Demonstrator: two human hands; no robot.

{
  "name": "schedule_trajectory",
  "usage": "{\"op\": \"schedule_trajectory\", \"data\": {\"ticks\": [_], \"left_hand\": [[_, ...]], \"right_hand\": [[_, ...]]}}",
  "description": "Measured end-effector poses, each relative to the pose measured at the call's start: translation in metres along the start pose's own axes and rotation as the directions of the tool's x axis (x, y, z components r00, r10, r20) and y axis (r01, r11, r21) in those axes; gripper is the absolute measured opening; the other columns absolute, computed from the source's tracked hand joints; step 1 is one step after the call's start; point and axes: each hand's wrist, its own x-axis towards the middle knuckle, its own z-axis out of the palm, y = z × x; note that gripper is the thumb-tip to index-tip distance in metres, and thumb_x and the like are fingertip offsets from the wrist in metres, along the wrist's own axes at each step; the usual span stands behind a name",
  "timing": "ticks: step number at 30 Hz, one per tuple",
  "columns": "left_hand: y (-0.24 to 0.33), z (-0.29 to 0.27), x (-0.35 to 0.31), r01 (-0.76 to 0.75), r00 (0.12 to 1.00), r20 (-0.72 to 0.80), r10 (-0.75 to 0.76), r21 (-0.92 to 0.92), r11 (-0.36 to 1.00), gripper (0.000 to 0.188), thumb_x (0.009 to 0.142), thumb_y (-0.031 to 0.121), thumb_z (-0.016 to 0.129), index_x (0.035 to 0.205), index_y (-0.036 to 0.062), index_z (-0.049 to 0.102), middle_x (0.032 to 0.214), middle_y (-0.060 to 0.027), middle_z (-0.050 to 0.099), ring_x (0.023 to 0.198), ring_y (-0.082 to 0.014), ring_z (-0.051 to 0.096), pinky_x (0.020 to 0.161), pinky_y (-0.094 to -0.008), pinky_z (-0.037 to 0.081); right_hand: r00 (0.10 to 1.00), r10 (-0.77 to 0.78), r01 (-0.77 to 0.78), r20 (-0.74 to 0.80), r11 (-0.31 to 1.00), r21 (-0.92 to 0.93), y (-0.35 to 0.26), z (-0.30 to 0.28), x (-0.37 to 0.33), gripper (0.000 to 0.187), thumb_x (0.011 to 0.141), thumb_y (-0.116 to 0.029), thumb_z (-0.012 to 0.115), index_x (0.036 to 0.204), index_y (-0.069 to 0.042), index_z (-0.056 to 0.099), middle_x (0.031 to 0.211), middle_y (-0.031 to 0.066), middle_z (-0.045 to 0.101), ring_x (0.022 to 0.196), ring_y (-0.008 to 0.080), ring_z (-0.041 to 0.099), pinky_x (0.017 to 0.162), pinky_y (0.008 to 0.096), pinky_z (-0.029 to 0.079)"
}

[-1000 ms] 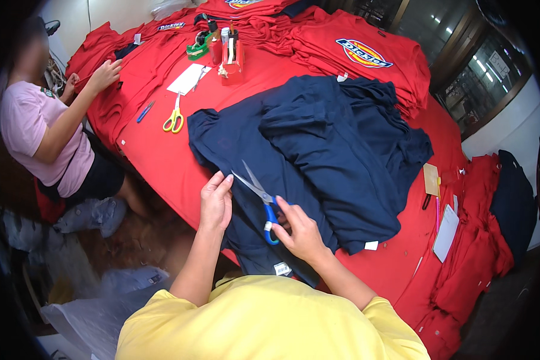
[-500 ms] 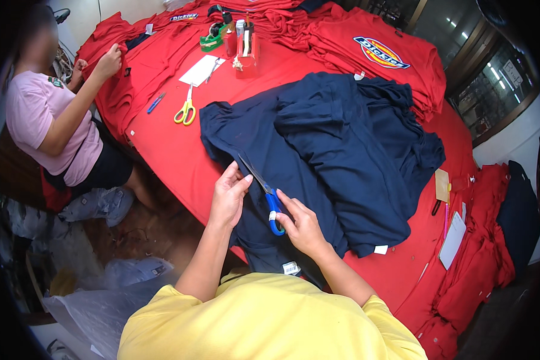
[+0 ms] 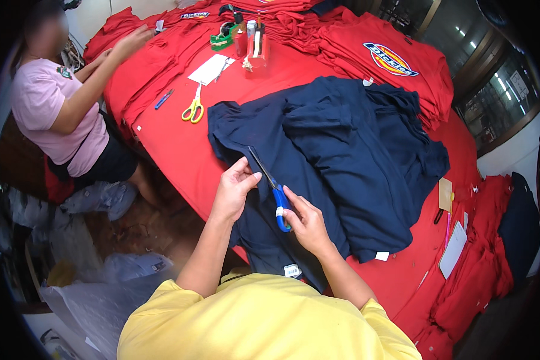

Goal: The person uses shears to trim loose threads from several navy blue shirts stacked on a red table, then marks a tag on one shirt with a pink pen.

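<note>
My right hand (image 3: 306, 224) is closed around the handle of blue-handled scissors (image 3: 280, 202). Their metal blades point up and away, over the dark navy cloth garment (image 3: 342, 144) spread in front of me. Beside the blades, my left hand (image 3: 237, 187) pinches thumb and forefinger together at the garment's left edge, gripping the fabric. The lower part of the garment hangs toward my body over the table's near edge, and a white label (image 3: 292, 270) shows there.
Yellow-handled scissors (image 3: 193, 111), a blue pen-like tool (image 3: 164, 99), white paper (image 3: 208, 69), a green tape dispenser (image 3: 223, 37) and a red holder (image 3: 257, 55) lie on the red-covered table (image 3: 174, 144). Red shirts (image 3: 396, 45) are piled behind. A co-worker (image 3: 66, 114) in pink stands left.
The view has shifted slightly, so the table's things sit a little farther right. Both my hands keep nearly the same pose. The co-worker's arm has reached farther over the red cloth.
</note>
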Motion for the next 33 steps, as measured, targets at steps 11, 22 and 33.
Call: {"op": "schedule_trajectory", "data": {"ticks": [11, 22, 33], "left_hand": [[0.009, -0.001, 0.015, -0.075, 0.993, -0.093, 0.071, -0.036, 0.997, 0.028, 0.086, -0.004, 0.059, 0.114, -0.0010, 0.061, 0.096, 0.0006, 0.061, 0.083, -0.0065, 0.054, 0.075, -0.0220, 0.043], [0.018, 0.002, 0.021, -0.066, 0.997, -0.044, 0.065, -0.011, 0.998, 0.036, 0.087, -0.005, 0.058, 0.122, 0.0006, 0.055, 0.107, -0.0033, 0.061, 0.091, -0.0090, 0.058, 0.079, -0.0235, 0.047], [0.020, -0.006, 0.029, -0.065, 0.998, -0.016, 0.066, 0.046, 0.997, 0.028, 0.088, 0.000, 0.059, 0.116, 0.0007, 0.058, 0.099, -0.0012, 0.061, 0.084, -0.0076, 0.056, 0.077, -0.0239, 0.045]], "right_hand": [[0.996, -0.081, 0.085, 0.038, 0.991, -0.107, -0.007, -0.006, 0.016, 0.048, 0.086, -0.009, 0.064, 0.132, -0.001, 0.053, 0.086, 0.0137, 0.060, 0.071, 0.0216, 0.060, 0.066, 0.0312, 0.048], [0.999, -0.035, 0.032, 0.022, 0.995, 0.097, 0.015, 0.003, 0.036, 0.048, 0.088, -0.014, 0.064, 0.133, -0.003, 0.052, 0.090, 0.0135, 0.061, 0.068, 0.0183, 0.054, 0.065, 0.0290, 0.045], [0.970, 0.221, -0.240, 0.097, 0.930, 0.280, 0.004, -0.002, 0.037, 0.046, 0.089, -0.013, 0.063, 0.134, -0.005, 0.054, 0.092, 0.0125, 0.062, 0.072, 0.0170, 0.058, 0.066, 0.0266, 0.047]]}}
